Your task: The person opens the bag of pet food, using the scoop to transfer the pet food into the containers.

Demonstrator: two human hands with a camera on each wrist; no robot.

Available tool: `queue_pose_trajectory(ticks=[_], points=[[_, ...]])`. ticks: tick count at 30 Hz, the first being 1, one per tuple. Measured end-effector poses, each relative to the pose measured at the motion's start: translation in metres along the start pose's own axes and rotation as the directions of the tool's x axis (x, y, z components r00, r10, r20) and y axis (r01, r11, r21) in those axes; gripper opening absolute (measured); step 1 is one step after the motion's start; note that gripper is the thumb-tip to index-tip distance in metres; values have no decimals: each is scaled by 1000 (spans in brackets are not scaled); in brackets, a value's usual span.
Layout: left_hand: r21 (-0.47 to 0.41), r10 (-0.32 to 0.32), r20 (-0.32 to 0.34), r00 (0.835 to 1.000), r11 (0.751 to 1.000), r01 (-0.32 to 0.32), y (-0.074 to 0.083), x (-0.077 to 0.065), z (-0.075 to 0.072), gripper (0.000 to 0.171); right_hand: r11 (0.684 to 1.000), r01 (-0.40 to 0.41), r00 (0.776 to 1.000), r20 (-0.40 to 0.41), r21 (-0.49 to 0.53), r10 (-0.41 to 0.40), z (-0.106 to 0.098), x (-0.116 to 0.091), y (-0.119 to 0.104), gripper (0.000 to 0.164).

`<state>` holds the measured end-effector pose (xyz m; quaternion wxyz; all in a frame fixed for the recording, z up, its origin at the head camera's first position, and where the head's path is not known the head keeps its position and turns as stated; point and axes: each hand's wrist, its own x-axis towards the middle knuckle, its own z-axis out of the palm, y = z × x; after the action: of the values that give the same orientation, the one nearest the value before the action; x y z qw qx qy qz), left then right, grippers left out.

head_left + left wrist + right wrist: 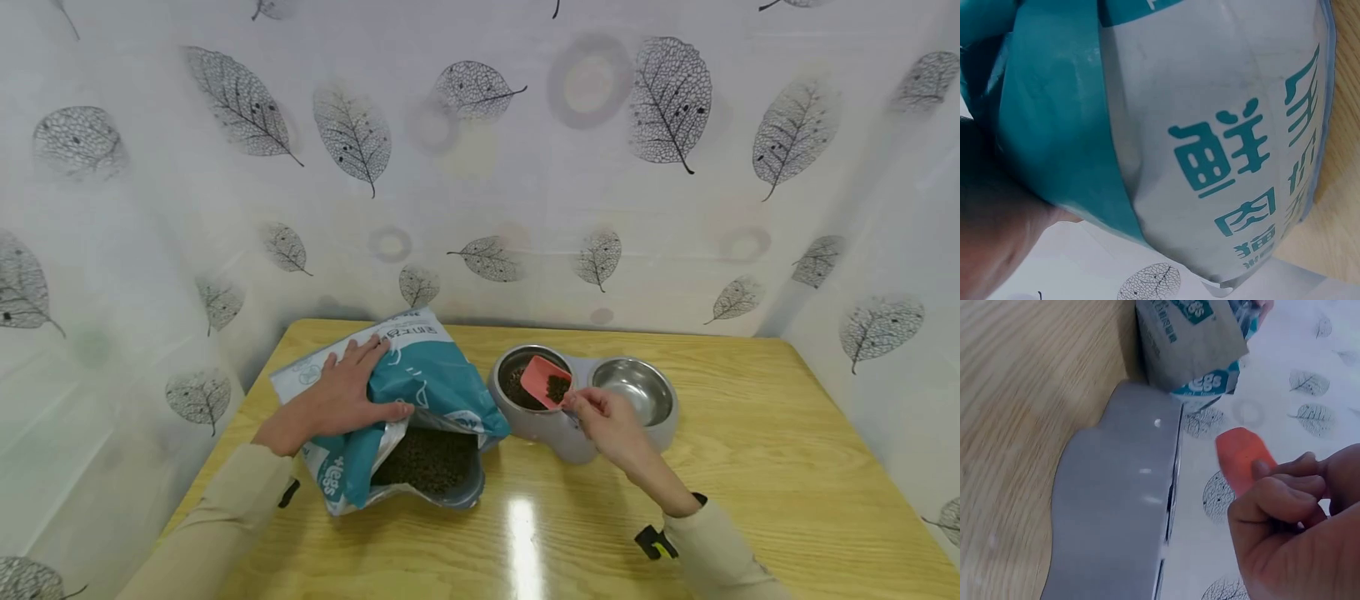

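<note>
A pink-red scoop (542, 379) with some brown kibble in it hangs tilted over the left bowl of a grey double pet bowl (573, 446). My right hand (611, 425) pinches the scoop by its handle, as the right wrist view also shows with the scoop (1241, 456). Brown kibble (513, 387) lies in that left bowl; the right steel bowl (633, 387) shows bare metal. My left hand (341, 400) rests with spread fingers on a teal and white pet food bag (427, 375). The bag lies on its side, its mouth open towards me, with kibble (431, 462) inside.
The wooden table (750, 458) carries the bag at left and the double bowl right of it. A leaf-patterned curtain (517, 192) closes off the back and both sides. A black strap (656, 542) hangs by my right wrist.
</note>
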<state>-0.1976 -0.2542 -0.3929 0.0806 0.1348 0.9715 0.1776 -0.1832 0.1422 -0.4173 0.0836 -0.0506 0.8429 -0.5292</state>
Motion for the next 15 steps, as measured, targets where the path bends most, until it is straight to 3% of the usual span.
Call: queue_pose_trajectory(ticks=[3,7,10,15], points=[[-2,3,0,1000,1000,-3,0,0,-1,112,996,7,1000,-20,-85,-9,-4,5,5,27],[-1,0,4,1000,1000,0,1,0,-1,111,969,64,992,-87,-240,-87,-5,13,10,24],[6,-3,7,1000,1000,3,0,0,-1,111,925,110,978,-128,-364,-166,-3,19,12,21],[12,-4,11,1000,1000,4,1,0,-1,111,847,180,954,-122,-500,-275,3,25,13,23]])
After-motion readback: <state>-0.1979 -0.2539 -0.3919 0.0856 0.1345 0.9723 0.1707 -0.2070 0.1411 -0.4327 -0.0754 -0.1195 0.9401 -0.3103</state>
